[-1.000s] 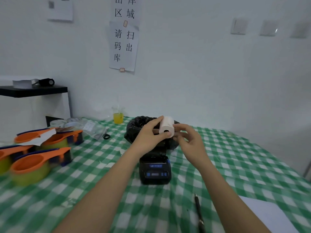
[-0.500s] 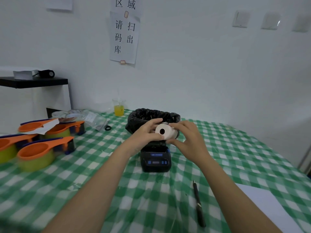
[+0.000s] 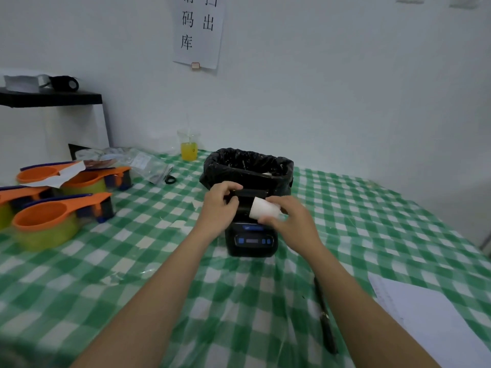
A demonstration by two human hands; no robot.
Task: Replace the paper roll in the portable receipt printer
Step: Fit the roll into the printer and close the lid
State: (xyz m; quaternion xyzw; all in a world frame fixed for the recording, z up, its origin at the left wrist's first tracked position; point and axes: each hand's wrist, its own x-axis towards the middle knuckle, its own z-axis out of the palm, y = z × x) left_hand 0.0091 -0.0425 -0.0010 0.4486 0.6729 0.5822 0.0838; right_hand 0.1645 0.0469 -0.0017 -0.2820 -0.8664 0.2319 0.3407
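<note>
Two bare forearms reach over a glossy green-and-white checked tablecloth [image 3: 132,261]. Nearer than the right hand lie a slim black pen [image 3: 325,322] and a white paper sheet [image 3: 438,322]. The right hand [image 3: 292,221] pinches a white cylindrical paper roll [image 3: 264,211] over the boxy black receipt printer [image 3: 251,241]. The left hand [image 3: 220,205] grips the printer's raised lid [image 3: 249,193]. Just beyond both hands stands a bin lined with crinkled black plastic [image 3: 248,166]

Black-lined bin [image 3: 248,166] blocks right behind the printer [image 3: 251,241] at 12 o'clock, pen [image 3: 325,318] lies at 5, tabletop [image 3: 148,258] open at 7.
</note>
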